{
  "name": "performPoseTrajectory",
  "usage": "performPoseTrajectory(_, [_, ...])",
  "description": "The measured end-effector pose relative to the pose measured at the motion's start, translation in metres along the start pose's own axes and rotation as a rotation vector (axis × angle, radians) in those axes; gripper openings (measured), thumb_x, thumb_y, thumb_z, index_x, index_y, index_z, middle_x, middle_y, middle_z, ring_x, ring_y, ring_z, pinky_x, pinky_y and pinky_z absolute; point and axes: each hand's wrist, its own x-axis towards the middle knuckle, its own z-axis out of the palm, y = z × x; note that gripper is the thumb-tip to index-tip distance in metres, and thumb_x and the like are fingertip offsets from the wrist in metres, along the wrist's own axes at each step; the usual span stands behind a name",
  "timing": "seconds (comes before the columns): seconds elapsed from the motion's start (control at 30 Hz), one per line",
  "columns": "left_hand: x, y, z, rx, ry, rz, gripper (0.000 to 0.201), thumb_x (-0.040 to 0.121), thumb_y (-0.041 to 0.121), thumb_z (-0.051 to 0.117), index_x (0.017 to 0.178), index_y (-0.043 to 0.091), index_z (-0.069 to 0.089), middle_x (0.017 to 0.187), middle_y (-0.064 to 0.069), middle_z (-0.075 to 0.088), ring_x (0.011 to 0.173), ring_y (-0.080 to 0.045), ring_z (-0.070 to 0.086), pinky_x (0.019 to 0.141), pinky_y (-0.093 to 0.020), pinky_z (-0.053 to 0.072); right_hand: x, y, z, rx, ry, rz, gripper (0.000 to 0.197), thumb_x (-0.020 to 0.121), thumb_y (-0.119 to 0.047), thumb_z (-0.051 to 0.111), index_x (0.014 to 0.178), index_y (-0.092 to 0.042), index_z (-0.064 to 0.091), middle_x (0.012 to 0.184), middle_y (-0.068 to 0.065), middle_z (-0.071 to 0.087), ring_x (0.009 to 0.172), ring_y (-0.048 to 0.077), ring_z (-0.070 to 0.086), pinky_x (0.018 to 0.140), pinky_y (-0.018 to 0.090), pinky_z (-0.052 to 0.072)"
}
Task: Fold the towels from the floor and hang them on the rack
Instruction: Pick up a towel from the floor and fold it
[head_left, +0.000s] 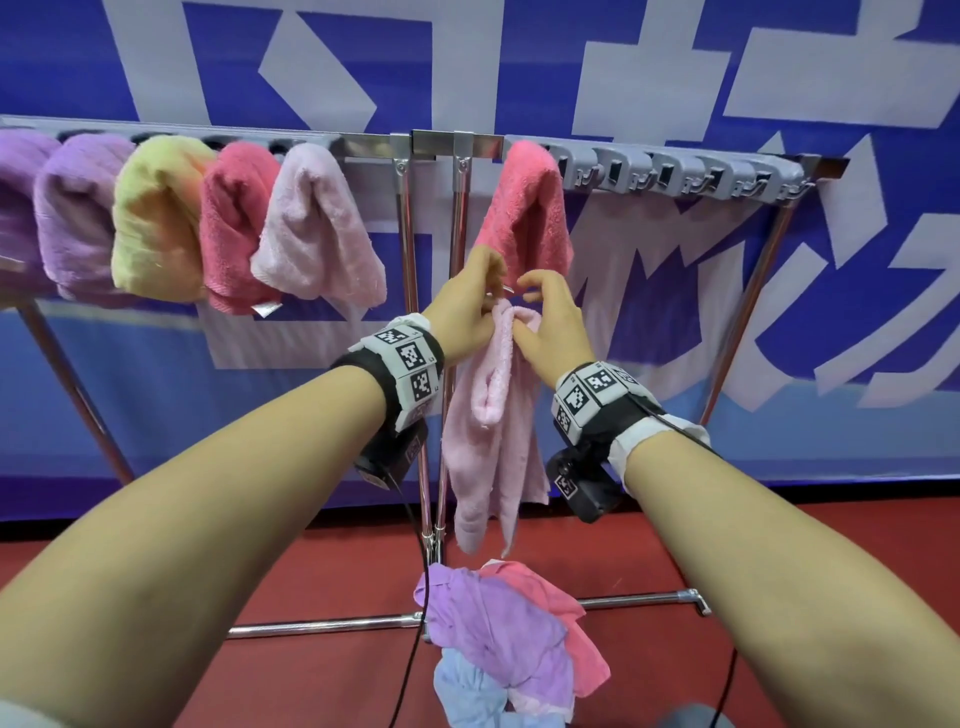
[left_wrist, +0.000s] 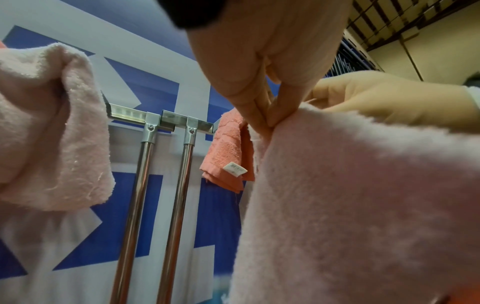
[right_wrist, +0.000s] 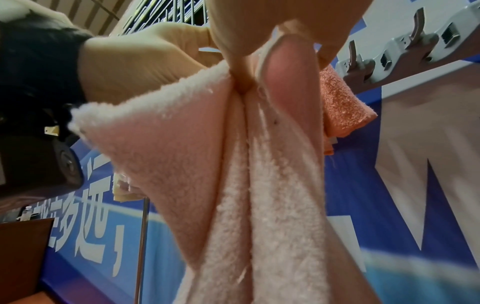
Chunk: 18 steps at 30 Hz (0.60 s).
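Head view shows both hands raised in front of the rack (head_left: 363, 143), working the top edge of a pale pink towel (head_left: 485, 441) that hangs down between the wrists. The left hand (head_left: 462, 312) pinches the upper edge between thumb and fingers (left_wrist: 255, 117); the left wrist view shows that pinch right at the cloth's corner. The right hand (head_left: 548, 325) pinches the bunched edge just beside it, a thumb and finger (right_wrist: 237, 67) pressed together on the gathered fabric while the other fingers curl loosely above.

By my reading the step in hand is the folding: the towel is gathered lengthwise in mid-air but its lower edges hang uneven, so it is not yet a neat fold. The next move calls for bringing the edges level, then lifting the towel over a free stretch of bar.

5 folded towels already hang on the left section, and 1 coral towel (head_left: 524, 213) hangs at the start of the right section, directly behind the hands and touching or nearly touching the left fingertips. It could get snagged or dragged when the pink towel goes up. Grey clips (head_left: 675, 174) line the bar to its right, where free room remains. On the red floor (head_left: 779, 545) below lies a pile of unfolded towels (head_left: 509, 639), purple, pink and light blue, against the rack's foot bar.
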Motion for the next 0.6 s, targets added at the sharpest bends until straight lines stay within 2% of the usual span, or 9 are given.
performPoseTrajectory(0.03, [0.000, 0.001, 0.000, -0.014, -0.008, 0.005, 0.031, 0.084, -0.005, 0.051, 0.107, 0.008, 0.034, 0.095, -0.007, 0.044, 0.078, -0.018, 0.050, 0.075, -0.031, 0.050, 0.001, 0.001, -0.001, 0.027, -0.035, 0.019, 0.034, 0.088, -0.018, 0.059, 0.120, -0.014, 0.048, 0.108, -0.007, 0.055, 0.106, 0.017, 0.054, 0.100, 0.038, 0.036])
performPoseTrajectory(0.07, [0.000, 0.002, 0.000, -0.025, -0.015, 0.005, 0.033, 0.084, -0.004, 0.052, 0.108, 0.008, 0.032, 0.095, -0.007, 0.044, 0.076, -0.018, 0.050, 0.073, -0.031, 0.050, 0.002, 0.001, -0.001, 0.013, -0.064, 0.029, 0.039, 0.088, -0.019, 0.057, 0.125, -0.017, 0.046, 0.108, -0.007, 0.059, 0.106, 0.016, 0.054, 0.102, 0.031, 0.029])
performPoseTrajectory(0.13, [0.000, -0.002, 0.002, -0.050, -0.021, 0.004, 0.038, 0.082, 0.001, 0.055, 0.105, 0.012, 0.028, 0.094, -0.007, 0.041, 0.069, -0.020, 0.050, 0.066, -0.034, 0.047, 0.003, 0.002, -0.004, -0.110, -0.104, 0.036, 0.040, 0.088, -0.020, 0.056, 0.127, -0.023, 0.046, 0.101, -0.007, 0.063, 0.104, 0.015, 0.052, 0.088, 0.019, 0.017])
performPoseTrajectory(0.2, [-0.001, -0.005, 0.004, -0.085, -0.005, -0.007, 0.039, 0.081, 0.000, 0.056, 0.102, 0.012, 0.025, 0.090, -0.003, 0.037, 0.064, -0.019, 0.046, 0.060, -0.033, 0.042, 0.002, 0.002, -0.007, -0.199, -0.117, 0.039, 0.037, 0.088, -0.022, 0.056, 0.124, -0.026, 0.050, 0.093, -0.008, 0.061, 0.101, 0.015, 0.049, 0.079, 0.021, 0.014])
performPoseTrajectory(0.27, [-0.003, -0.008, 0.006, -0.102, 0.031, -0.014, 0.038, 0.082, -0.005, 0.056, 0.099, 0.010, 0.025, 0.084, 0.002, 0.033, 0.061, -0.017, 0.043, 0.056, -0.026, 0.039, 0.001, 0.002, -0.008, -0.271, -0.120, 0.023, 0.028, 0.087, -0.023, 0.055, 0.115, -0.025, 0.058, 0.092, -0.010, 0.061, 0.098, 0.016, 0.049, 0.080, 0.024, 0.015])
performPoseTrajectory(0.37, [-0.004, -0.012, 0.004, -0.020, 0.091, -0.024, 0.030, 0.081, -0.004, 0.056, 0.095, 0.009, 0.033, 0.082, -0.003, 0.038, 0.065, -0.017, 0.042, 0.054, -0.020, 0.039, -0.002, 0.003, -0.008, -0.340, -0.067, 0.003, 0.007, 0.085, -0.026, 0.053, 0.083, -0.023, 0.060, 0.085, -0.007, 0.061, 0.092, 0.020, 0.052, 0.078, 0.027, 0.015])
performPoseTrajectory(0.47, [-0.008, -0.014, 0.001, 0.133, 0.028, -0.092, 0.018, 0.080, 0.017, 0.053, 0.095, 0.009, 0.047, 0.084, -0.004, 0.050, 0.073, -0.020, 0.049, 0.068, -0.034, 0.046, 0.000, 0.004, -0.008, -0.274, 0.052, 0.026, 0.009, 0.081, -0.022, 0.061, 0.075, -0.017, 0.056, 0.085, 0.002, 0.058, 0.088, 0.023, 0.051, 0.078, 0.030, 0.019])
performPoseTrajectory(0.53, [-0.012, -0.011, 0.000, 0.186, -0.050, -0.173, 0.033, 0.077, 0.037, 0.050, 0.101, 0.014, 0.045, 0.089, 0.000, 0.054, 0.078, -0.021, 0.053, 0.072, -0.032, 0.046, 0.003, 0.001, -0.009, -0.231, 0.082, 0.034, 0.008, 0.079, -0.023, 0.060, 0.075, -0.017, 0.055, 0.084, 0.001, 0.057, 0.085, 0.020, 0.050, 0.081, 0.033, 0.024])
performPoseTrajectory(0.6, [-0.015, -0.010, -0.001, 0.255, -0.111, -0.174, 0.046, 0.079, 0.041, 0.060, 0.111, 0.015, 0.038, 0.095, 0.002, 0.053, 0.080, -0.021, 0.056, 0.072, -0.031, 0.046, 0.006, -0.004, -0.012, -0.183, 0.065, 0.075, 0.009, 0.082, -0.022, 0.056, 0.074, -0.021, 0.051, 0.071, -0.005, 0.054, 0.076, 0.014, 0.047, 0.088, 0.035, 0.027])
